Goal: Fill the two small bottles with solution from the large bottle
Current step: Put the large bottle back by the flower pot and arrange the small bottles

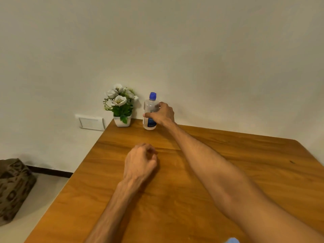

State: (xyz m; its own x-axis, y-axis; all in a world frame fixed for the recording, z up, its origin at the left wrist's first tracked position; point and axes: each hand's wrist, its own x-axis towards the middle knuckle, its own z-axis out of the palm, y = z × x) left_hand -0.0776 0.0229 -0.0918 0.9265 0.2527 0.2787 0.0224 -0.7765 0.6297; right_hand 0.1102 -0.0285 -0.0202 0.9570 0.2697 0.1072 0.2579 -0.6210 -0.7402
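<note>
The right hand [162, 114] is wrapped around the large bottle [150, 111], which stands upright at the far edge of the counter [219, 172], blue cap [152, 96] on, just beside a small potted plant [121, 106]. The left hand [140, 162] rests mid-counter, fingers curled in on nothing I can see. The two small bottles are nowhere in view — that is the worry. With the arm at full stretch, a careless pull could tip the bottle or knock over the plant — and pouring needs the cap off first.
</note>
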